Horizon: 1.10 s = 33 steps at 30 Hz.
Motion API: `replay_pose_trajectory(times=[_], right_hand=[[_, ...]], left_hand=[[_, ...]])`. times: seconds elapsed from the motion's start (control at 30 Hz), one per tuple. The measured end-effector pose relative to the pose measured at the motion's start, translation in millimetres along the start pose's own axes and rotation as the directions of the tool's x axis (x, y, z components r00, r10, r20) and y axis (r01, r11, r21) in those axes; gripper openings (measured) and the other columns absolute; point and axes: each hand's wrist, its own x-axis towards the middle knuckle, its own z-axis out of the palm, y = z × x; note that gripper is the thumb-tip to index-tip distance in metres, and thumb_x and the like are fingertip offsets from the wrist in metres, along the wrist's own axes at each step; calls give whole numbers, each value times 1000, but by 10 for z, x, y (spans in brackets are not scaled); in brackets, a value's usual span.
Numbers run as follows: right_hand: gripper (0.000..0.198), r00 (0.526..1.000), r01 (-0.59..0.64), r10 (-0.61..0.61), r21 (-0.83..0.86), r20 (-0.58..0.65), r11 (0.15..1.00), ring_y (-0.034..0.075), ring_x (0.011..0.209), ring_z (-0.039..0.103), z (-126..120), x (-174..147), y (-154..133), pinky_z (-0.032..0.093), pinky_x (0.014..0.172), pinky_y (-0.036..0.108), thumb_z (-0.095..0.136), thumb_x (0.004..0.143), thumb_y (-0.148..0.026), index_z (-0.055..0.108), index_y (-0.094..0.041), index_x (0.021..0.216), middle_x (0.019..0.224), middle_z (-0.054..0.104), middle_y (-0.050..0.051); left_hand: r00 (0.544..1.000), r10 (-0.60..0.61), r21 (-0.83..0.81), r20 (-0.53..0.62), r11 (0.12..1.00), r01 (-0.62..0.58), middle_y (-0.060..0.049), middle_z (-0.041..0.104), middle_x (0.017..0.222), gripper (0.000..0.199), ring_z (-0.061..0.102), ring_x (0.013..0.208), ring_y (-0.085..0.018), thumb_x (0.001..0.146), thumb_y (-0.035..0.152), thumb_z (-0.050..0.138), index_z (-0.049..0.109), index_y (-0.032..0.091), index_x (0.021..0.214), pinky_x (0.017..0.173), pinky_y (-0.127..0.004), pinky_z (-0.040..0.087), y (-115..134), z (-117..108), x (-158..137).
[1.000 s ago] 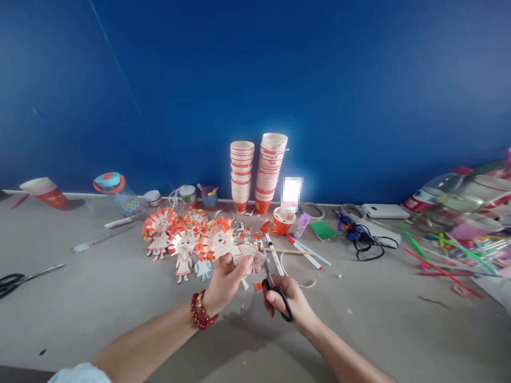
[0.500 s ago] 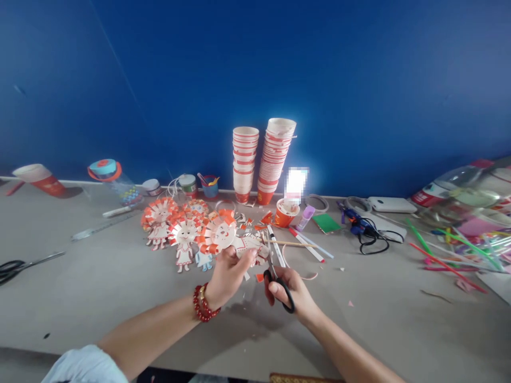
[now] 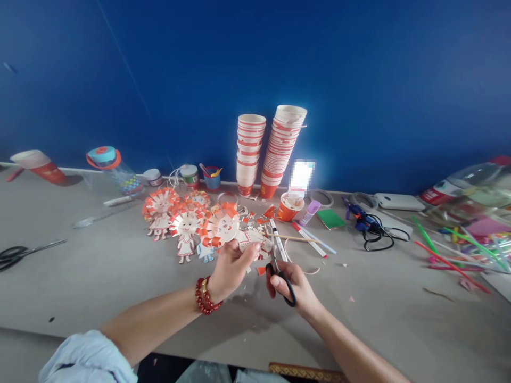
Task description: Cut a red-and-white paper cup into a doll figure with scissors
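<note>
My left hand (image 3: 231, 268) pinches a paper doll (image 3: 223, 226) with an orange-and-white fringed head and a smiling drawn face. Its white body, edged with red dots, points right toward my other hand. My right hand (image 3: 293, 287) has thumb and fingers in the black handles of a pair of scissors (image 3: 281, 276). The blades meet the lower end of the doll's body; whether they are parted there I cannot make out. Similar paper dolls (image 3: 186, 234) lie on the table just beyond my left hand. Orange and white paper scraps (image 3: 261, 271) are scattered around.
Behind stand two tall stacks of paper cups (image 3: 251, 154) and a cup of scraps (image 3: 290, 207). Markers (image 3: 278, 239) lie close by. To the right are a blue glue gun (image 3: 363, 221) and colourful sticks (image 3: 451, 260). Another pair of scissors (image 3: 27, 254) lies far left.
The view has shifted slightly, so the background sits a little higher. Both hands keep nearly the same hold on the paper doll and the scissors.
</note>
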Motion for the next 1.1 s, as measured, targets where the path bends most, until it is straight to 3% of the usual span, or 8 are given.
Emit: replay_pose_trajectory(times=[0.27,0.47,0.73,0.87,1.1], right_hand=[[60,999,-28,27,-6,-20,1000,11,43,43,-8,-6,-8,30,41,21,57,65,-76,52,-17,62,46,52,0],[60,999,-26,26,12,-42,1000,9,40,40,-16,-13,22,27,38,21,57,63,-77,49,-17,58,44,47,-2],[61,998,-41,39,-34,-56,999,9,38,37,-42,-19,3,25,38,21,56,62,-78,47,-18,57,43,45,-3],[60,997,-43,40,-51,-62,998,8,38,35,-56,-15,1,23,38,21,56,63,-77,46,-18,56,42,42,-4],[61,998,-43,39,-79,-44,996,8,38,34,-92,-16,51,21,38,21,58,60,-78,45,-18,58,43,39,-5]], left_hand=[[1000,-10,-32,-3,999,10,5,30,52,43,29,51,-9,81,42,55,33,19,53,48,-23,28,17,8,-3],[1000,-9,16,-1,1000,9,5,31,52,41,28,51,-8,82,41,56,34,19,54,47,-23,26,10,-16,15],[1000,-29,87,-3,996,29,8,26,45,49,22,43,-6,78,45,58,24,21,53,39,-22,18,104,-49,31],[1000,21,137,-13,990,-19,8,26,44,50,23,42,-5,77,45,60,22,21,54,39,-21,17,142,-83,68],[986,164,108,34,980,-167,7,36,50,35,31,45,-7,80,39,60,41,19,59,42,-20,22,210,-162,137]])
